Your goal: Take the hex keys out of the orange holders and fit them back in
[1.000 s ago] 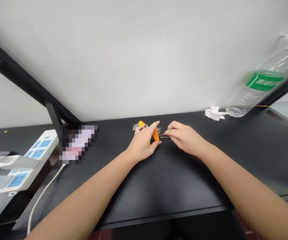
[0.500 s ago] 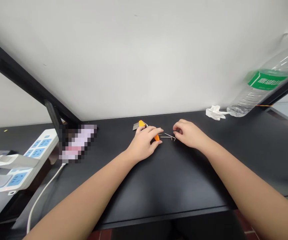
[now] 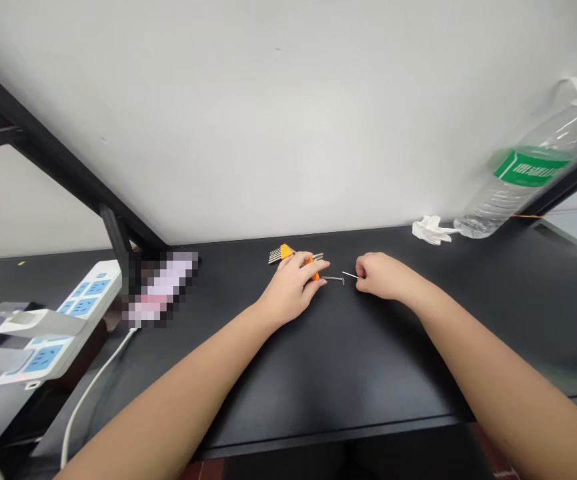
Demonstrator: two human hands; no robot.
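An orange hex key holder (image 3: 286, 251) with several metal keys fanned at its far left end lies on the black tabletop. My left hand (image 3: 295, 285) is closed around it, covering its middle, with an orange end showing between thumb and fingers. A loose L-shaped hex key (image 3: 335, 279) rests on the table just right of that thumb. My right hand (image 3: 377, 276) pinches a thin hex key (image 3: 350, 274) at its right end. The key's straight shaft points left, and its held end is hidden by the fingers.
A crumpled white tissue (image 3: 432, 230) and a large clear bottle (image 3: 523, 172) with a green label stand by the wall at right. To the left lie a pixelated flat object (image 3: 164, 283), a white cable (image 3: 95, 387) and a power strip (image 3: 88, 293). A black frame post (image 3: 58, 160) slants there.
My right hand has closed on one of the two loose hex keys and drawn it slightly right, apart from the other. My left hand stays on the holder. The view has shifted slightly.
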